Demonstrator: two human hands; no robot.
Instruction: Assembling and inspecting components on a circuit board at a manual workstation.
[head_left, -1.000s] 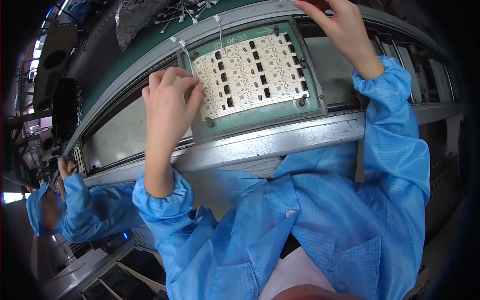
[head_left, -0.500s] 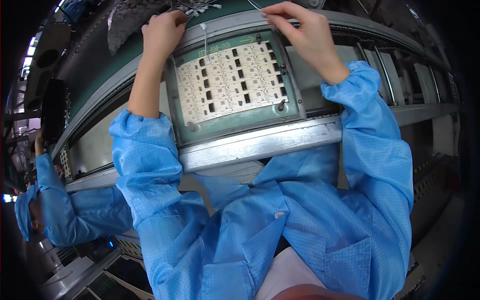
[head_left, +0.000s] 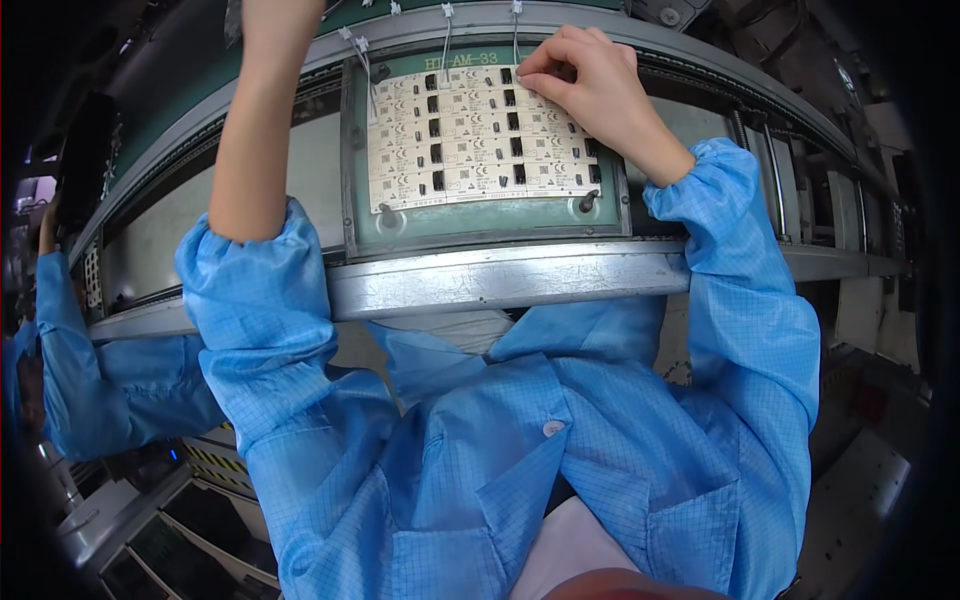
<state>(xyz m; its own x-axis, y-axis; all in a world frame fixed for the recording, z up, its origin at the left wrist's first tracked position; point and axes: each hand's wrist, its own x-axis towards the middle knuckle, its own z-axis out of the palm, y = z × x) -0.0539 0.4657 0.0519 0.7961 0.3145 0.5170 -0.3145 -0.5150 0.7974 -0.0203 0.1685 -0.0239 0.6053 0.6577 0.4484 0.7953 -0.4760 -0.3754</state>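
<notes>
My right hand [head_left: 590, 85] is closed in a pinch at the far edge of a panel of white circuit boards [head_left: 470, 140]. At its fingertips is the lower end of a thin wire lead [head_left: 516, 42], whose white connector lies over the metal rail. The panel sits in a green fixture [head_left: 480, 215] and carries rows of black components. A second wire lead [head_left: 446, 40] runs to the panel's far edge, and white connectors [head_left: 362, 45] of others rest near the fixture's far left corner. My left hand [head_left: 282, 15] reaches past the top edge of the view; its fingers are hidden.
A bare metal rail [head_left: 510, 275] runs along the near side of the conveyor line. At the far left, a co-worker's blue sleeve [head_left: 70, 330] shows beside the line. Dark trays [head_left: 215, 530] stand low at the left.
My right hand has come down from beyond the fixture to the panel's far edge with a wire lead. My left hand has moved farther away and left, its fingers leaving the view.
</notes>
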